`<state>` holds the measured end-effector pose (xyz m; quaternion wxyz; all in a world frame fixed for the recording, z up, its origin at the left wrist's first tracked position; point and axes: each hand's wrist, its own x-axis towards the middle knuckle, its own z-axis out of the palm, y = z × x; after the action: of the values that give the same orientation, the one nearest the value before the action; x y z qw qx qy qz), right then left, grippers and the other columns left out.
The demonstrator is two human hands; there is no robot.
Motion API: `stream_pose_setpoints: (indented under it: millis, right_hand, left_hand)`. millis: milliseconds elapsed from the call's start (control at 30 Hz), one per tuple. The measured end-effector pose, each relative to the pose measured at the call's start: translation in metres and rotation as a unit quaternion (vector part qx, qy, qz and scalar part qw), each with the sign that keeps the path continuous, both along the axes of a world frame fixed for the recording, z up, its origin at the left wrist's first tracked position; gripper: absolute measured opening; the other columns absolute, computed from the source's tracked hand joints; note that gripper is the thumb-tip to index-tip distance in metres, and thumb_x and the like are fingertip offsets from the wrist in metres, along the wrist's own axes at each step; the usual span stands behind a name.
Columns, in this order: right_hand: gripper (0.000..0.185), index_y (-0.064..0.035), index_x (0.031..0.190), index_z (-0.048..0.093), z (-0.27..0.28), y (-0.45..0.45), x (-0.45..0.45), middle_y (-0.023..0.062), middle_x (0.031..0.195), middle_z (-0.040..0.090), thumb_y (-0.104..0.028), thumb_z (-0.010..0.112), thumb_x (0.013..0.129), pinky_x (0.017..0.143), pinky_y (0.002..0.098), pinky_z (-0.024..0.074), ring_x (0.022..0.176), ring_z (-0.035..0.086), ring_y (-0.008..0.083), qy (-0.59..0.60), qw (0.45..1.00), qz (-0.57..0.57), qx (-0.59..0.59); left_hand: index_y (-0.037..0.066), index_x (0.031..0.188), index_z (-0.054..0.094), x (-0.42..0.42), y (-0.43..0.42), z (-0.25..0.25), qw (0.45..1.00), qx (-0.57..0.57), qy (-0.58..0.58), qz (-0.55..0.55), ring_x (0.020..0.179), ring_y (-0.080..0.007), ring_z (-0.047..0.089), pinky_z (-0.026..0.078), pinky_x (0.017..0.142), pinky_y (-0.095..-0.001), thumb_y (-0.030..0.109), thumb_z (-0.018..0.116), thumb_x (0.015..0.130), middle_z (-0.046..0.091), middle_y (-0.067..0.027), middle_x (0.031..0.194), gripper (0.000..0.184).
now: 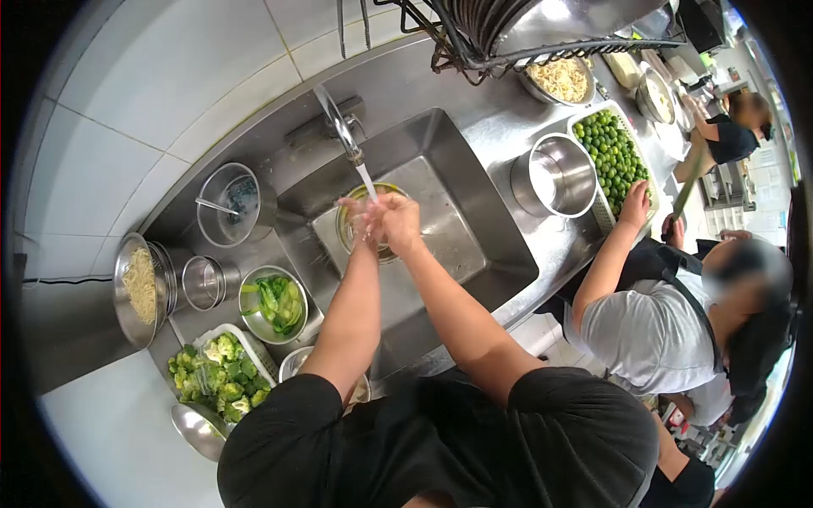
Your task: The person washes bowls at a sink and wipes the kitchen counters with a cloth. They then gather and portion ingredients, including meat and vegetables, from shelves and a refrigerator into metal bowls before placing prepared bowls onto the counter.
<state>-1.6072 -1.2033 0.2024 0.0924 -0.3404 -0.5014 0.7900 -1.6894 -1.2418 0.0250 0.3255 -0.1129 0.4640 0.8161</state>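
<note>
Water from the tap point(354, 157) runs over my two hands, which are close together in the steel sink point(440, 229). My left hand point(361, 222) is partly blurred, with its fingers apart and nothing seen in it. Against it lies my right hand point(396, 220), its fingers loosely bent and partly hidden, with no object visible in it. Below my hands, a round bowl with a yellowish rim point(343, 227) stands on the sink floor, mostly covered by them.
Left of the sink are a clear tub point(218, 216), a bowl of leafy greens point(279, 306), a broccoli basket point(222, 381) and a noodle bowl point(140, 288). To the right stand a steel pot point(561, 176) and a basket of green citrus point(611, 157), touched by a co-worker's hand point(635, 206). A dish rack point(542, 55) hangs above.
</note>
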Motion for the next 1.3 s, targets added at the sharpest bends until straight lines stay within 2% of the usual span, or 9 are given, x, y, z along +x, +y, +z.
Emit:
stream_pose_setpoints:
  millis: [100,133,300,367,467,700,833,900,1300]
  right_hand:
    - [0.022,-0.0022,0.091,0.071,-0.029,0.016,-0.033,0.0210,0.084,0.071,-0.024,0.066,0.094,0.070,0.0438,0.0546,0.075,0.068,0.0370,-0.060,0.987,-0.065,-0.134]
    - [0.027,-0.0039,0.094,0.072,-0.040,0.018,-0.043,0.0190,0.088,0.072,-0.030,0.064,0.095,0.075,0.0457,0.0538,0.082,0.069,0.0373,-0.086,0.986,-0.004,0.145]
    - [0.055,-0.0056,0.103,0.072,-0.069,0.035,-0.053,0.0185,0.109,0.071,-0.054,0.047,0.096,0.102,0.0523,0.0404,0.115,0.061,0.0404,-0.043,0.848,0.189,0.493]
    - [0.053,-0.0069,0.109,0.072,-0.051,0.031,-0.048,0.0211,0.111,0.070,-0.050,0.046,0.094,0.103,0.0522,0.0399,0.113,0.063,0.0400,-0.187,0.911,0.209,0.304]
    - [0.046,-0.0048,0.118,0.068,-0.036,0.029,-0.029,0.0197,0.108,0.071,-0.039,0.051,0.093,0.094,0.0518,0.0481,0.103,0.066,0.0419,-0.149,0.774,0.355,0.502]
    - [0.031,-0.0030,0.096,0.073,0.035,0.011,-0.029,0.0227,0.095,0.072,-0.029,0.056,0.095,0.077,0.0484,0.0544,0.086,0.070,0.0390,-0.129,0.921,0.047,0.364]
    - [0.040,-0.0028,0.092,0.074,-0.013,0.004,-0.063,0.0243,0.095,0.072,-0.038,0.055,0.095,0.080,0.0505,0.0523,0.093,0.070,0.0395,-0.073,0.816,-0.088,0.566]
    - [0.043,-0.0057,0.098,0.075,-0.003,0.020,-0.064,0.0221,0.102,0.072,-0.043,0.054,0.093,0.089,0.0503,0.0503,0.102,0.068,0.0416,-0.212,0.962,-0.009,0.173]
    - [0.020,0.0010,0.094,0.072,0.044,0.036,-0.035,0.0214,0.087,0.071,-0.010,0.060,0.082,0.080,0.0459,0.0540,0.086,0.070,0.0355,0.097,0.936,-0.007,0.339]
  left_hand:
    - [0.004,0.128,0.053,0.013,-0.011,0.097,0.958,0.238,-0.158,-0.037,0.089,-0.0315,0.064,0.054,0.081,-0.0446,0.067,0.029,0.100,0.064,-0.0149,0.108,0.073]
    - [0.004,0.129,0.053,0.018,-0.009,0.123,0.961,0.211,-0.178,-0.022,0.090,-0.0348,0.065,0.054,0.081,-0.0462,0.068,0.027,0.100,0.065,-0.0159,0.109,0.075]
    - [0.007,0.109,0.059,0.014,0.002,0.153,0.971,0.171,-0.155,-0.065,0.093,-0.0391,0.065,0.053,0.082,-0.0545,0.063,0.040,0.096,0.066,-0.0159,0.103,0.060]
    - [0.005,0.100,0.060,0.002,-0.008,0.122,0.929,0.302,-0.159,-0.142,0.089,-0.0409,0.065,0.052,0.080,-0.0584,0.060,0.048,0.094,0.067,-0.0175,0.099,0.056]
    - [0.004,0.096,0.059,-0.007,0.001,0.095,0.939,-0.021,-0.325,-0.105,0.085,-0.0381,0.065,0.054,0.078,-0.0556,0.049,0.055,0.093,0.065,-0.0172,0.093,0.046]
    - [0.003,0.100,0.058,0.002,-0.004,0.090,0.985,-0.005,-0.171,0.006,0.085,-0.0359,0.064,0.054,0.076,-0.0515,0.053,0.056,0.092,0.065,-0.0168,0.095,0.051]
    - [0.002,0.102,0.057,-0.020,0.002,0.092,0.990,0.000,-0.143,-0.005,0.085,-0.0346,0.064,0.054,0.076,-0.0491,0.055,0.056,0.092,0.065,-0.0165,0.096,0.054]
    - [0.002,0.103,0.056,-0.021,0.003,0.091,0.990,-0.021,-0.142,-0.002,0.085,-0.0339,0.064,0.054,0.075,-0.0479,0.056,0.056,0.091,0.065,-0.0164,0.097,0.056]
    - [0.000,0.109,0.054,-0.060,0.012,0.087,0.992,-0.076,-0.055,0.082,0.085,-0.0300,0.063,0.055,0.073,-0.0409,0.063,0.057,0.090,0.066,-0.0157,0.100,0.066]
